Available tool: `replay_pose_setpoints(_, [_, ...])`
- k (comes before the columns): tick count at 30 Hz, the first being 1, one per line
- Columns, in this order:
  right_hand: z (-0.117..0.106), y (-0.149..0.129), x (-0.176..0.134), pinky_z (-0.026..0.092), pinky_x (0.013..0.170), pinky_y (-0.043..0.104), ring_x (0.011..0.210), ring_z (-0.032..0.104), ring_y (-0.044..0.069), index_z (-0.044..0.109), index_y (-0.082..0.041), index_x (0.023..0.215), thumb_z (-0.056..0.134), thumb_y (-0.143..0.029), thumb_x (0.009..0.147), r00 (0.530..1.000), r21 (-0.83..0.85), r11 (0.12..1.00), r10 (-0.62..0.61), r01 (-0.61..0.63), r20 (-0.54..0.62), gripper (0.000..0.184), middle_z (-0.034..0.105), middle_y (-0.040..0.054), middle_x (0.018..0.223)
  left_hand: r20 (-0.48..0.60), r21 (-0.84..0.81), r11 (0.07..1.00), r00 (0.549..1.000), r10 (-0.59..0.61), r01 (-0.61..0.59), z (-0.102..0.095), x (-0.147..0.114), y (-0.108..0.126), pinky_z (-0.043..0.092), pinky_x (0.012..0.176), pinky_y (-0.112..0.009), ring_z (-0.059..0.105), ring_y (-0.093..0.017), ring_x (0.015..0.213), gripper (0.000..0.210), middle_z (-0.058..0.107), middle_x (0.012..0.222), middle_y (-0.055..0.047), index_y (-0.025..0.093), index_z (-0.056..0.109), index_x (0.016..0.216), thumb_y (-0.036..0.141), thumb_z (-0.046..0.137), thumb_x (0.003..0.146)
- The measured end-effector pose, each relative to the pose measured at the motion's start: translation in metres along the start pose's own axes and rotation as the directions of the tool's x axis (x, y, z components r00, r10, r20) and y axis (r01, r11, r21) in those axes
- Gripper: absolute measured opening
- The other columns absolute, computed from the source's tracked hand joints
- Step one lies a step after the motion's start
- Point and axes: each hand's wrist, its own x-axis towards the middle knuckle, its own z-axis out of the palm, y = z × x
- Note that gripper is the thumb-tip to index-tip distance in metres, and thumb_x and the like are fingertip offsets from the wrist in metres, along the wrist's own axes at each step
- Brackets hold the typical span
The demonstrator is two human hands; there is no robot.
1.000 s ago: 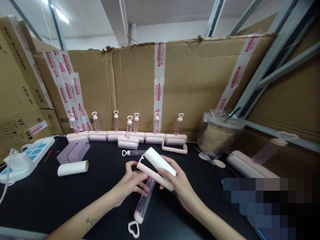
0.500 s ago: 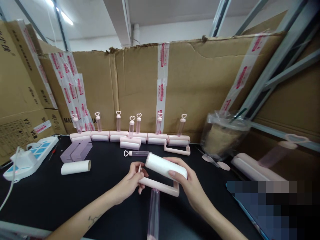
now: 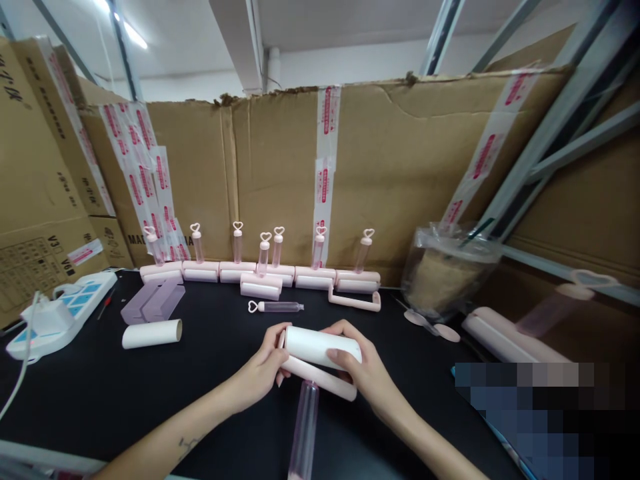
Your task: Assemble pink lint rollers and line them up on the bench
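My right hand (image 3: 356, 357) is wrapped round a white lint roll (image 3: 317, 345), which lies nearly level over a pale pink roller frame (image 3: 320, 378). The frame's left end is pinched in my left hand (image 3: 270, 357), beside the roll's left end. A clear pinkish tube handle (image 3: 304, 427) points down from the frame toward me. Whether the roll is seated on the frame cannot be made out. Just beyond lies a loose handle (image 3: 277, 307) with a heart-shaped loop.
Several pink lint rollers (image 3: 200, 270) stand along the cardboard wall (image 3: 270, 167). At left are a cardboard core (image 3: 151, 334), lilac pieces (image 3: 153, 301) and a power strip (image 3: 75, 313). A bagged drink cup (image 3: 445, 273), pink discs (image 3: 447, 332) and another roller (image 3: 510, 337) are at right.
The white roll has come down and left, from tilted above the frame to lying against it. My left hand now sits at the roll's left end, and the loose handle shows fully.
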Motion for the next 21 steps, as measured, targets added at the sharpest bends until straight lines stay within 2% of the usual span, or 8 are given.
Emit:
replay_pose_setpoints(5, [0.005,0.002,0.001,0.039,0.058,0.026,0.066,0.051,0.016,0.054,-0.019,0.081,0.062,-0.039,0.067,0.996,-0.039,0.995,-0.088,0.089,0.029,0.026,0.058,0.0004,0.078,-0.032,0.056,0.998,0.999,0.038,-0.036,0.0,-0.001,0.005,0.035,0.049,-0.021,0.043,-0.007,0.056,0.048,0.046,0.088,0.0,0.023,0.03,0.126,0.035,0.048,0.083])
replay_pose_setpoints(8, [0.004,-0.005,0.001,0.04,0.065,0.027,0.075,0.053,0.018,0.053,-0.019,0.086,0.064,-0.042,0.07,0.991,-0.065,0.994,-0.076,0.083,0.113,0.03,0.06,0.0021,0.087,-0.041,0.075,0.997,0.999,0.032,-0.029,0.001,0.001,0.007,0.029,0.044,-0.018,0.036,-0.005,0.05,0.053,0.044,0.075,0.004,0.025,0.034,0.124,0.044,0.055,0.08])
replay_pose_setpoints(11, [-0.001,-0.012,-0.001,0.04,0.07,0.028,0.081,0.053,0.02,0.056,-0.02,0.095,0.062,-0.045,0.073,0.981,-0.061,0.997,-0.039,0.051,0.19,0.034,0.06,0.0023,0.091,-0.065,0.047,0.998,0.997,0.044,-0.041,0.002,0.002,0.009,0.028,0.044,-0.017,0.036,-0.006,0.051,0.048,0.042,0.07,0.005,0.023,0.042,0.115,0.051,0.055,0.078])
replay_pose_setpoints(13, [-0.005,-0.012,-0.004,0.039,0.072,0.03,0.083,0.051,0.02,0.057,-0.022,0.096,0.059,-0.049,0.075,0.984,-0.021,1.0,0.01,-0.007,0.176,0.035,0.059,0.0016,0.09,-0.082,0.04,0.997,0.994,0.069,-0.066,0.001,0.002,0.011,0.029,0.045,-0.017,0.037,-0.006,0.053,0.047,0.042,0.071,0.005,0.023,0.044,0.111,0.052,0.056,0.077])
replay_pose_setpoints(15, [-0.009,-0.008,-0.006,0.039,0.071,0.029,0.079,0.049,0.018,0.059,-0.022,0.086,0.055,-0.054,0.076,0.986,0.044,0.995,0.087,-0.094,0.141,0.034,0.058,0.0008,0.084,-0.091,0.045,0.995,0.992,0.088,-0.084,-0.001,0.002,0.013,0.029,0.045,-0.017,0.036,-0.006,0.053,0.047,0.041,0.07,0.005,0.023,0.044,0.111,0.052,0.057,0.077])
replay_pose_setpoints(17, [-0.01,-0.001,-0.007,0.039,0.063,0.026,0.069,0.045,0.015,0.056,-0.02,0.074,0.054,-0.056,0.077,0.975,0.137,0.973,0.164,-0.185,0.15,0.036,0.052,-0.0007,0.072,-0.105,0.051,0.994,0.99,0.1,-0.095,-0.004,0.002,0.014,0.029,0.044,-0.017,0.035,-0.006,0.053,0.046,0.04,0.069,0.005,0.023,0.044,0.112,0.051,0.057,0.077])
replay_pose_setpoints(19, [-0.009,0.005,-0.008,0.035,0.053,0.023,0.059,0.039,0.011,0.053,-0.019,0.069,0.056,-0.056,0.076,0.945,0.268,0.916,0.244,-0.299,0.219,0.038,0.046,-0.0027,0.063,-0.117,0.05,0.994,0.988,0.105,-0.1,-0.006,0.001,0.015,0.028,0.044,-0.017,0.034,-0.007,0.053,0.043,0.04,0.07,0.005,0.024,0.044,0.111,0.05,0.056,0.078])
replay_pose_setpoints(21, [-0.007,0.006,-0.007,0.028,0.044,0.02,0.052,0.034,0.009,0.052,-0.02,0.07,0.064,-0.054,0.071,0.899,0.397,0.814,0.327,-0.424,0.291,0.036,0.041,-0.0048,0.059,-0.117,0.034,0.995,0.988,0.1,-0.096,-0.007,-0.001,0.015,0.029,0.047,-0.017,0.035,-0.007,0.056,0.04,0.041,0.073,0.004,0.025,0.045,0.11,0.048,0.056,0.079])
